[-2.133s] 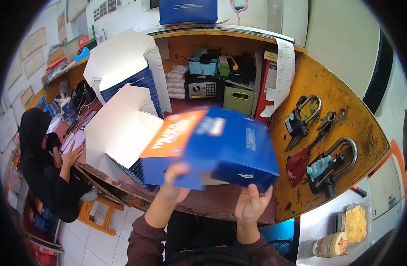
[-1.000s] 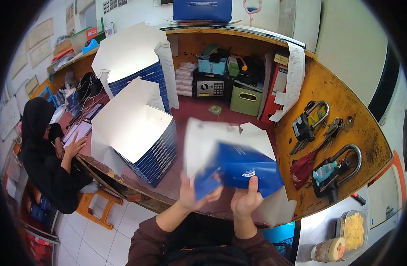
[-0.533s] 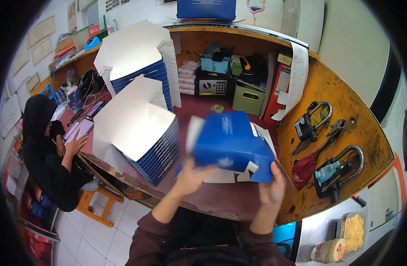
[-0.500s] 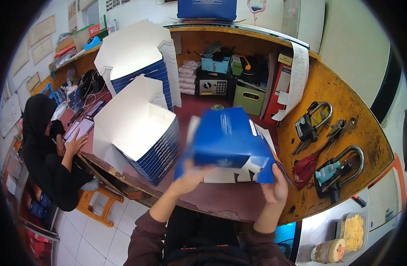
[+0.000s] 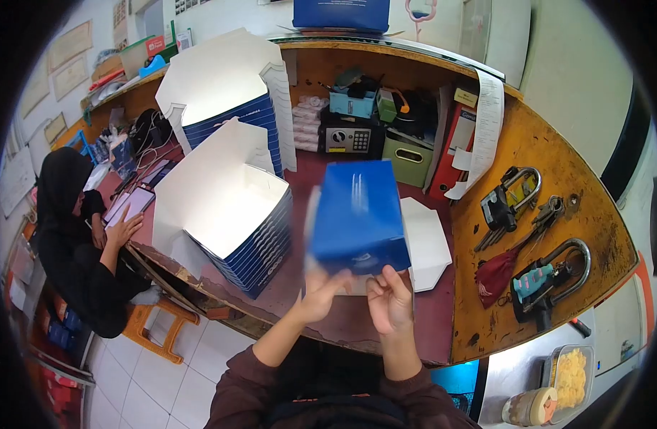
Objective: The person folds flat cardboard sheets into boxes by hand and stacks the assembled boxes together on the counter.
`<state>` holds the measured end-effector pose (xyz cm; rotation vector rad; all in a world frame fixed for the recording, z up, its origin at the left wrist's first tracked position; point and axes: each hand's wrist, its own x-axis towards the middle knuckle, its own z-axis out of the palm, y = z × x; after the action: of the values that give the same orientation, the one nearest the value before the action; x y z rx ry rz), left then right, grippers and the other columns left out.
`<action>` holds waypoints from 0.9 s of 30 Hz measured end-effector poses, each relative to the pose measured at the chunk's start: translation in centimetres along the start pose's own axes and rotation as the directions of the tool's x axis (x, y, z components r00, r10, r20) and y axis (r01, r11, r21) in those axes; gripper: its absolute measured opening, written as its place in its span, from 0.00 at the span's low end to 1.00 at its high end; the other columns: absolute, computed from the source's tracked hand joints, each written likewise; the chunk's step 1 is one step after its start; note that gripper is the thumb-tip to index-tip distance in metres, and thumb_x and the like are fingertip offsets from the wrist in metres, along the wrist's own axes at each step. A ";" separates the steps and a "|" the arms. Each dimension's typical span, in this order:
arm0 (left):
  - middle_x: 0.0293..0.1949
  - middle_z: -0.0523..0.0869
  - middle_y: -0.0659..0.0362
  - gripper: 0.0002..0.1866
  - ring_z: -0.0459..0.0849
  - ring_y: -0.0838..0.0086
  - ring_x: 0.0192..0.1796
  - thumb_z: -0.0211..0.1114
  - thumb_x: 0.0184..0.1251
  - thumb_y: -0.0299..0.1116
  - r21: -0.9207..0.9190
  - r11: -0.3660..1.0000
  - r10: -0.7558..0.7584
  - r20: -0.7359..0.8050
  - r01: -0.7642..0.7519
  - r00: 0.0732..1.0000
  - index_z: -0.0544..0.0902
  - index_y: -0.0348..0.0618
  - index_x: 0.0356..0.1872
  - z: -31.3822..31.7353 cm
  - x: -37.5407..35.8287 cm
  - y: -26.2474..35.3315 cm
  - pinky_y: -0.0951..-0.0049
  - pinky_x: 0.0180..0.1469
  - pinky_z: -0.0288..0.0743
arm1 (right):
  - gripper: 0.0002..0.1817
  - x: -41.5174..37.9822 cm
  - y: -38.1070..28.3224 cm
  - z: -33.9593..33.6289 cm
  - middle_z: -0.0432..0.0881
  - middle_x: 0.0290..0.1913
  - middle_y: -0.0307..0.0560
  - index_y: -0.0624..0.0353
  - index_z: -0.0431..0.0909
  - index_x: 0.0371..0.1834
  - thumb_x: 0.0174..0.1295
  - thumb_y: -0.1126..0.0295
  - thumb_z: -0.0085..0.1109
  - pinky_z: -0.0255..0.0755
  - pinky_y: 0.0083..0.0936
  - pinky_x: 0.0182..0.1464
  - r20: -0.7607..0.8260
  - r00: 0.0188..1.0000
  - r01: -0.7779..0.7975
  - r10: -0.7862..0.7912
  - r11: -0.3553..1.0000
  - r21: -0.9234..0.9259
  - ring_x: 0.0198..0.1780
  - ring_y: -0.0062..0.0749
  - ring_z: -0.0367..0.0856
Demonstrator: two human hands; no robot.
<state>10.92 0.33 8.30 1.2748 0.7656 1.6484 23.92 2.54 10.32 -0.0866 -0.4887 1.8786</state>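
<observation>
A blue box (image 5: 360, 207) is tilted above the desk in front of me, a little blurred. My left hand (image 5: 320, 292) is at its lower left edge, fingers closed on that edge. At the lower right corner is my right hand (image 5: 390, 300), its fingers curled at the box's edge. White open flaps (image 5: 426, 247) show on the right, beside and below the box. To the left stands a nested stack of open blue boxes with white insides (image 5: 235, 214); a taller stack (image 5: 221, 79) is behind it.
Padlocks (image 5: 550, 279) and keys lie on the wooden surface at right. A small safe (image 5: 347, 140) and green box (image 5: 407, 161) sit at the back. A person in black (image 5: 78, 243) sits at left, touching a tablet (image 5: 131, 204). Food containers (image 5: 568, 379) are lower right.
The blue box has turned more upright, and its side flaps at right have folded or swung away. My right hand has moved left along its lower edge; my left hand has shifted slightly right.
</observation>
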 end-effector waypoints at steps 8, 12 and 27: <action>0.45 0.79 0.59 0.17 0.75 0.75 0.47 0.46 0.70 0.43 -0.159 0.980 -0.121 -0.015 0.117 0.993 0.76 0.41 0.45 -0.3 0.1 -0.7 0.69 0.49 0.67 | 0.12 0.0 1.8 0.2 0.74 0.29 0.33 0.52 0.72 0.37 0.54 0.82 0.57 0.62 0.13 0.27 -0.150 0.934 0.268 -0.324 0.914 -0.304 0.24 0.16 0.67; 0.45 0.79 0.59 0.17 0.75 0.76 0.44 0.51 0.67 0.43 -0.925 0.298 -0.189 0.186 0.237 0.964 0.76 0.39 0.44 -0.6 0.0 1.0 0.70 0.47 0.67 | 0.17 0.5 0.8 0.0 0.76 0.37 0.35 0.55 0.71 0.46 0.53 0.82 0.57 0.66 0.15 0.36 -0.065 0.843 0.432 -0.534 0.745 -0.509 0.34 0.17 0.72; 0.26 0.80 0.62 0.15 0.76 0.81 0.22 0.69 0.51 0.37 0.762 0.598 -0.388 0.005 0.248 0.921 0.78 0.40 0.37 -1.6 -2.5 3.5 0.83 0.21 0.66 | 0.22 0.5 2.6 -1.6 0.74 0.47 0.43 0.59 0.68 0.51 0.52 0.81 0.60 0.66 0.26 0.53 -0.010 0.907 0.302 -0.421 0.668 -0.680 0.47 0.28 0.73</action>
<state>8.58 -3.35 9.88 1.6799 1.5760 0.8926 21.92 2.75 8.02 -0.5825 -0.9741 1.2078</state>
